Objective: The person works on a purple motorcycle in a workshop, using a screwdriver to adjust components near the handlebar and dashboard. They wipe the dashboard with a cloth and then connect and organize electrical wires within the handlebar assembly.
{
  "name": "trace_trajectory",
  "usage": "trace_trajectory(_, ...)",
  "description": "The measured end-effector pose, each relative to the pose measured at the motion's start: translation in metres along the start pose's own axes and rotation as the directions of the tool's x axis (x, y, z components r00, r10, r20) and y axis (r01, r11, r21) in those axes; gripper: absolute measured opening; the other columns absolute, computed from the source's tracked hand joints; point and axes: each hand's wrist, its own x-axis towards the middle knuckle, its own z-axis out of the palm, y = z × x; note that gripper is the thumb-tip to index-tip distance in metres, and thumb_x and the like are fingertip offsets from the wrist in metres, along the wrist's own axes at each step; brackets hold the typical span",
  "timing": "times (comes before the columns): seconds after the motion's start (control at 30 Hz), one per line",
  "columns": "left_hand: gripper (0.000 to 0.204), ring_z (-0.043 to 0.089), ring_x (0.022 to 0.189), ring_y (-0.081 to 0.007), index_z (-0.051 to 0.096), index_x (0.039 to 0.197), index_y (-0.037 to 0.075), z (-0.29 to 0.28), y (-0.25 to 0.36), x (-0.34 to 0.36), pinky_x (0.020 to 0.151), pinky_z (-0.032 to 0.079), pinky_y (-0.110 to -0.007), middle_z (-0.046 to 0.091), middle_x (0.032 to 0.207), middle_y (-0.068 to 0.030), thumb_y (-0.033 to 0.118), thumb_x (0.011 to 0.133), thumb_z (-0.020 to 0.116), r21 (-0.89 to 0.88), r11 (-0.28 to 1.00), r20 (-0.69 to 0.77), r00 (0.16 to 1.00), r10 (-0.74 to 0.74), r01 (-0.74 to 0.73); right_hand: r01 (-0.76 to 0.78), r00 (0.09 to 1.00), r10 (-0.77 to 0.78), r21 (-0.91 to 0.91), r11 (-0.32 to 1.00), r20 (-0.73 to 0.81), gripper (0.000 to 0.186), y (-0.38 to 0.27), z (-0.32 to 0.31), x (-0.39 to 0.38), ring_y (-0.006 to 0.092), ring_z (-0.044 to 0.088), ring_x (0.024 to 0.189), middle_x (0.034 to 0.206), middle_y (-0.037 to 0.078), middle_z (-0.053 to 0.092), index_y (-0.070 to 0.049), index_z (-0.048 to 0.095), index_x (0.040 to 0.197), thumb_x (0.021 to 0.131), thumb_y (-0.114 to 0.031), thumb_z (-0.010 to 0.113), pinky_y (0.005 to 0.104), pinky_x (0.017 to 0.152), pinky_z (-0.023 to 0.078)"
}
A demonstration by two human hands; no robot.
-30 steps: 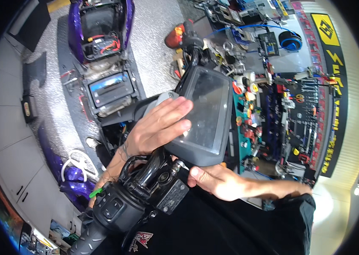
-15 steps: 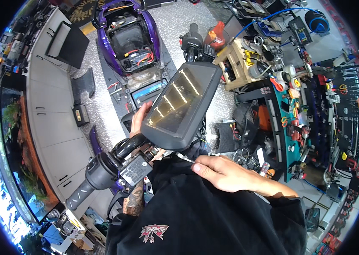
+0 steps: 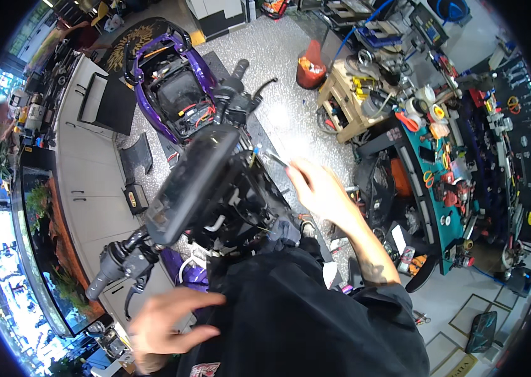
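My right hand (image 3: pixel 319 188) is closed on a slim silver hand tool (image 3: pixel 275 157), whose exact kind is too small to make out. That tool points up and left, beside the front of a partly stripped scooter or motorcycle (image 3: pixel 240 195). Its dark display unit (image 3: pixel 193 182) sits tilted between the handlebar grips. Exposed black plastic and wiring show just right of the display. At the lower left, my left hand (image 3: pixel 168 323) is open and holds nothing, thumb and fingers apart. It is nearest to the brake lever (image 3: pixel 133 295) and the left handlebar grip (image 3: pixel 105 276).
Ahead stands the purple tail bodywork (image 3: pixel 146 94) with red wiring inside. White cabinets (image 3: pixel 89 182) line the left. On the right are a wooden cart (image 3: pixel 347 103) with tools and a teal-topped bench (image 3: pixel 451 232). A red-orange bucket (image 3: pixel 311 69) stands on the floor.
My left hand has come out from behind the handlebar and moved back toward me. My right hand has moved forward with the tool. The display now appears farther left and more edge-on.
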Motion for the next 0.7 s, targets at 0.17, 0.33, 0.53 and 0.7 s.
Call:
trace_trajectory(0.17,0.051,0.070,0.106,-0.0172,0.062,0.143,-0.001,-0.093,0.029,0.104,0.096,0.054,-0.033,0.076,0.113,-0.0092,0.037,0.108,0.066,0.167,0.981,-0.385,0.923,-0.027,0.098,0.203,0.978,-0.208,-0.166,0.965,-0.014,0.017,-0.001,0.015,0.062,0.0483,0.073,0.081,0.075,0.026,0.069,-0.007,0.071,0.102,0.106,-0.021,0.062,0.0584,0.075,0.058)
trace_trajectory(0.33,0.084,0.071,0.106,-0.0182,0.051,0.156,0.000,-0.151,-0.074,0.269,0.098,0.056,-0.038,0.076,0.123,-0.0133,0.067,0.106,0.060,-0.084,0.841,-0.272,0.799,-0.536,0.535,0.263,0.959,-0.278,-0.189,0.946,-0.057,0.023,-0.015,0.017,0.065,0.0478,0.074,0.087,0.087,0.027,0.074,-0.007,0.075,0.107,0.105,-0.025,0.061,0.0594,0.083,0.057)
trace_trajectory(0.53,0.072,0.074,0.112,-0.0187,0.062,0.146,0.006,-0.124,-0.163,0.332,0.100,0.058,-0.034,0.077,0.126,-0.0100,0.067,0.110,0.052,-0.632,0.703,0.194,0.945,-0.264,0.326,0.264,0.961,-0.274,-0.202,0.943,-0.022,0.023,-0.020,0.014,0.066,0.0394,0.076,0.083,0.084,0.019,0.075,-0.007,0.077,0.096,0.102,-0.026,0.065,0.0527,0.076,0.058)
trace_trajectory(0.7,0.070,0.074,0.115,-0.0287,0.064,0.143,0.004,-0.098,-0.180,0.338,0.104,0.058,-0.051,0.077,0.124,-0.0121,0.065,0.109,0.054,-0.711,0.634,0.210,0.952,-0.221,0.304,0.220,0.975,-0.211,-0.294,0.930,0.061,0.017,-0.041,0.015,0.069,0.0365,0.078,0.076,0.080,0.019,0.076,-0.004,0.077,0.084,0.088,-0.014,0.064,0.0487,0.073,0.060)
